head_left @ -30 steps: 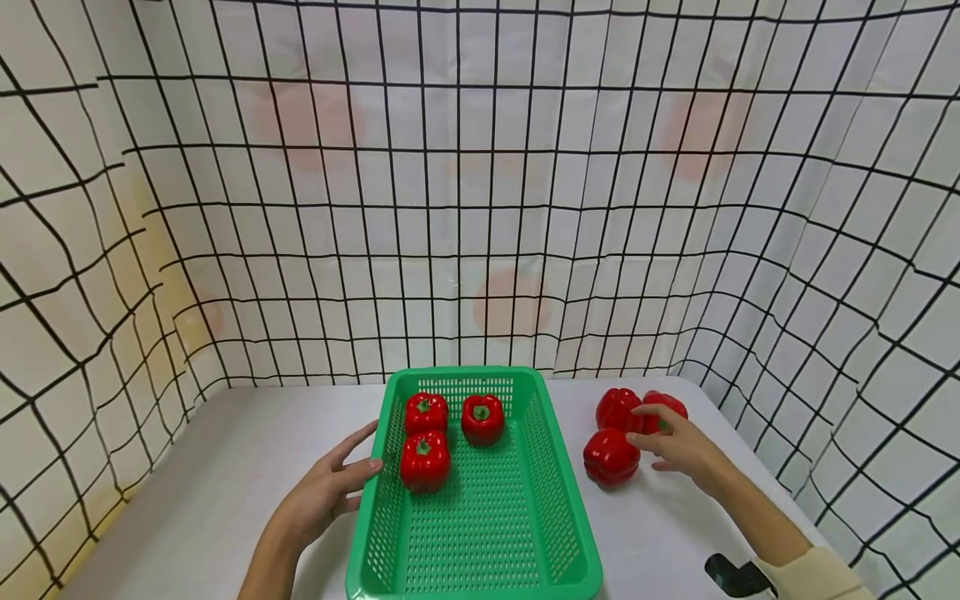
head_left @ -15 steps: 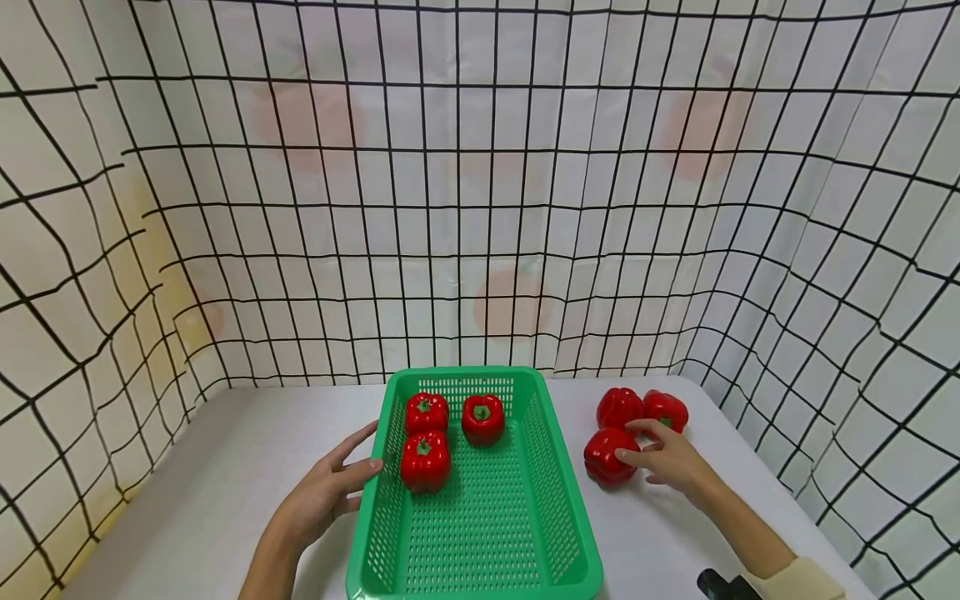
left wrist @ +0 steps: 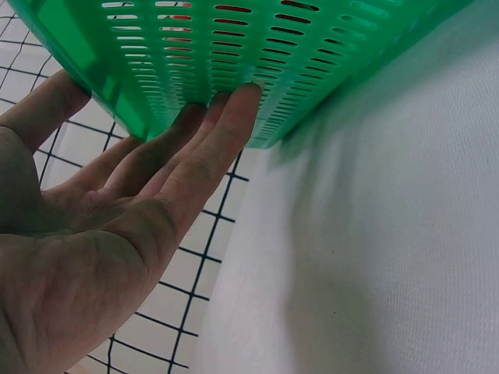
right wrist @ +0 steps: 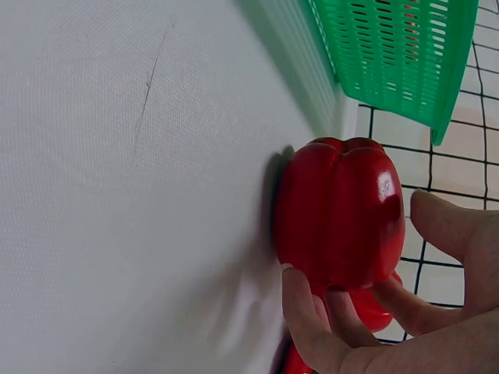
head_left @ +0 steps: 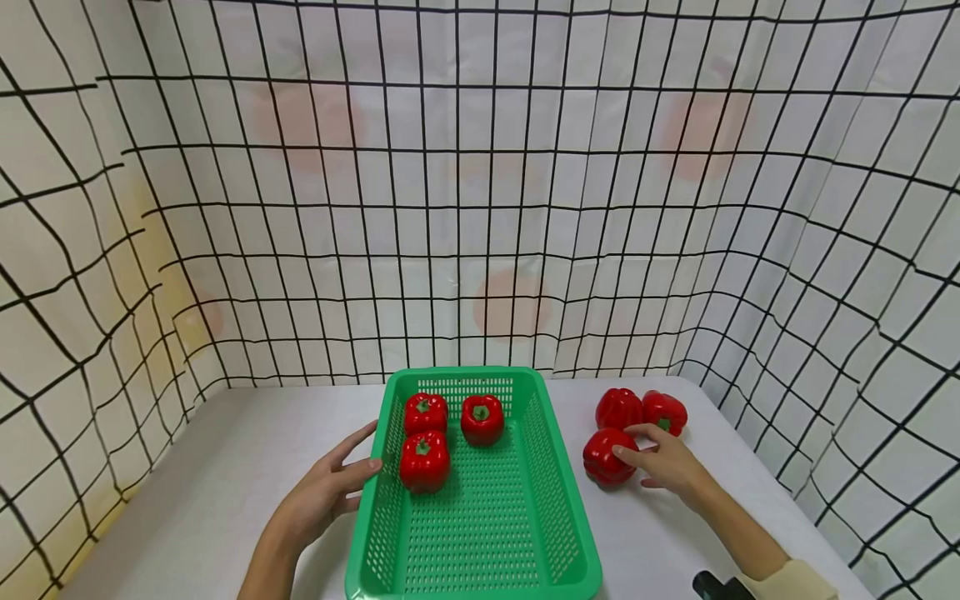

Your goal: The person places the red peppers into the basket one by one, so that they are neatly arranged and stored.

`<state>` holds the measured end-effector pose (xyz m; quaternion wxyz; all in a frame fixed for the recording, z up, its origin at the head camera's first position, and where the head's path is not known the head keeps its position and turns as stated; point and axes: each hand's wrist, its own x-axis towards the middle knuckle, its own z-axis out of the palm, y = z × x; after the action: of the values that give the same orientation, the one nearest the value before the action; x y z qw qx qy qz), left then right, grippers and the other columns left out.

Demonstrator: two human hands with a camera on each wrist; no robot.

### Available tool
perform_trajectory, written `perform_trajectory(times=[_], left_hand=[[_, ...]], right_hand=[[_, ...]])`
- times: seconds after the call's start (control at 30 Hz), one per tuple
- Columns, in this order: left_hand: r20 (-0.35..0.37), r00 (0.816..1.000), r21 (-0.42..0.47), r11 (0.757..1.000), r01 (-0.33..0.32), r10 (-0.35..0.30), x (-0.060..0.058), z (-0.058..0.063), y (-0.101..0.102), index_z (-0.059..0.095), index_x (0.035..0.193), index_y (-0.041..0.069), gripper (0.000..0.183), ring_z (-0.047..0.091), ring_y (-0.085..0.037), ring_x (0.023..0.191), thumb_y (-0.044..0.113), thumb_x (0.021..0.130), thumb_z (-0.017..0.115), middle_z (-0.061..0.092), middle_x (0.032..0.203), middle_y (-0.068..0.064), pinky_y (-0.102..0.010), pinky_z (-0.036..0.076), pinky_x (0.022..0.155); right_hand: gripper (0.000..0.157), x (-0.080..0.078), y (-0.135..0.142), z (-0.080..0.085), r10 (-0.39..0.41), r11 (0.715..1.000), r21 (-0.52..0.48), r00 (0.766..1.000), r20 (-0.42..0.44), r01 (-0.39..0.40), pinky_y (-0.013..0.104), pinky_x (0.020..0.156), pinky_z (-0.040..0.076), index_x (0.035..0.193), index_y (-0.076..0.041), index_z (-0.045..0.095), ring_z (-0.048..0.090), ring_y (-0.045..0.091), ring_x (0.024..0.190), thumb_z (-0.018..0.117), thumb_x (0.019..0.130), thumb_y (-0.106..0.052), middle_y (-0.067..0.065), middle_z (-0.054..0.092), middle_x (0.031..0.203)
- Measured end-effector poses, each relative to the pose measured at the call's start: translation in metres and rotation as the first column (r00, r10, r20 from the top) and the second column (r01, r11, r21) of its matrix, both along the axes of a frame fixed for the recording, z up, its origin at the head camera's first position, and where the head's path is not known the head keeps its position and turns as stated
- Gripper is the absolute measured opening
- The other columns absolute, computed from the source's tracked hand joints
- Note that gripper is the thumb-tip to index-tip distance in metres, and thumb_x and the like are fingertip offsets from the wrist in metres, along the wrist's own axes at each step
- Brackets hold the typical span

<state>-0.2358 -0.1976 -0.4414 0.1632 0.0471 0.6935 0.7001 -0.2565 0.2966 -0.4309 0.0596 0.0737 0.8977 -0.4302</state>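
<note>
A green perforated basket stands in the middle of the table with three red bell peppers inside. My left hand is at its left side; in the left wrist view the fairly straight fingers touch the outer wall and the thumb is by the rim. Right of the basket, my right hand holds the nearest red bell pepper, which lies on the table. In the right wrist view its fingers curl round one side of this pepper, with the thumb at the upper side.
Behind the held one, two more red bell peppers lie close together on the white table. White walls with a black grid net enclose the back and both sides.
My right hand has come left and slightly down, from above the gap between the peppers onto the nearest one. The left hand and the basket have stayed in place.
</note>
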Motion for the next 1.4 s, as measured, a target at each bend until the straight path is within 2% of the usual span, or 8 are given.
perform_trajectory(times=[0.5, 0.77, 1.0, 1.4], left_hand=[[0.018, 1.0, -0.005, 1.0, -0.005, 0.005, -0.002, -0.001, 0.0, 0.02, 0.163, 0.029, 0.079, 0.069, -0.036, 0.116, 0.034, 0.098, 0.066, 0.042, 0.157, -0.023, -0.05, 0.06, 0.089], [0.016, 1.0, -0.008, 1.0, -0.009, 0.009, -0.002, -0.001, 0.0, 0.02, 0.163, 0.029, 0.079, 0.07, -0.036, 0.115, 0.034, 0.098, 0.066, 0.042, 0.156, -0.024, -0.05, 0.06, 0.089], [0.007, 1.0, 0.007, 1.0, 0.008, -0.008, -0.002, -0.001, -0.001, 0.019, 0.163, 0.029, 0.079, 0.07, -0.036, 0.115, 0.033, 0.099, 0.064, 0.042, 0.157, -0.023, -0.05, 0.06, 0.089], [0.006, 1.0, -0.002, 1.0, 0.0, 0.0, -0.001, 0.0, 0.0, 0.019, 0.163, 0.028, 0.079, 0.07, -0.036, 0.114, 0.033, 0.098, 0.065, 0.042, 0.157, -0.024, -0.05, 0.06, 0.088]], right_hand=[[0.067, 0.0, -0.004, -0.006, -0.024, 1.0, -0.008, 0.999, -0.042, 0.023, 0.048, 0.081, 0.063, 0.141, 0.003, 0.047, 0.059, 0.043, 0.111, 0.076, 0.091, -0.031, 0.03, 0.056, 0.127], [0.061, 0.002, -0.009, -0.001, -0.012, 0.997, -0.082, 0.999, -0.052, 0.008, 0.049, 0.085, 0.062, 0.137, 0.001, 0.054, 0.052, 0.049, 0.124, 0.079, 0.087, -0.025, 0.03, 0.052, 0.137], [0.054, 0.004, -0.015, 0.006, -0.015, 0.991, -0.133, 1.0, -0.019, 0.012, 0.05, 0.088, 0.061, 0.133, -0.001, 0.057, 0.05, 0.049, 0.126, 0.078, 0.087, -0.021, 0.029, 0.052, 0.139], [0.059, 0.004, -0.019, 0.003, -0.017, 0.988, -0.155, 1.0, -0.011, 0.015, 0.049, 0.088, 0.061, 0.131, -0.001, 0.053, 0.045, 0.051, 0.128, 0.083, 0.081, -0.014, 0.028, 0.049, 0.14]])
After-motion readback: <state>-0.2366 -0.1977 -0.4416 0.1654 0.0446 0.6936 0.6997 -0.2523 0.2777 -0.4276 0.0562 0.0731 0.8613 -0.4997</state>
